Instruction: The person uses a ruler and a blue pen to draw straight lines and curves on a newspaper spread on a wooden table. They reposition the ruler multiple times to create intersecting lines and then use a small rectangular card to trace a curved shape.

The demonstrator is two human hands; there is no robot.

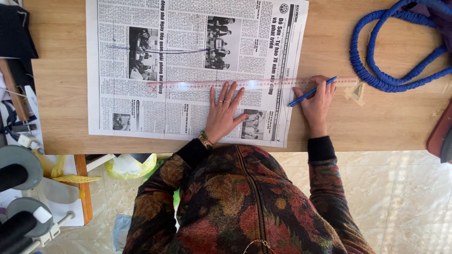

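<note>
From the head camera, looking straight down, a wooden desk (pixel 66 117) carries a spread sheet of newspaper (pixel 188 94). A long clear ruler (pixel 249 83) with a pinkish edge lies across the paper and runs past its right edge onto the bare wood. A thin curved pen line (pixel 160 50) is drawn across the upper part of the sheet.

Containers are few: a yellowish plastic bag (pixel 129 165) hangs below the desk's near edge, its contents not readable. At the top right, thick blue rope handles (pixel 376 56) loop over the wood; what they are fastened to is mostly cut off by the frame.

The left hand (pixel 223 113) lies flat and open on the newspaper, fingers spread, fingertips touching the ruler's near edge and pinning it down; rings and a beaded bracelet show. The right hand (pixel 316 102) is closed around a blue pen (pixel 311 92), held slanted with its tip against the ruler at the newspaper's right edge. Both forearms reach forward in patterned dark sleeves.

At the far left, spools of dark thread (pixel 16 174) sit on a machine stand.
</note>
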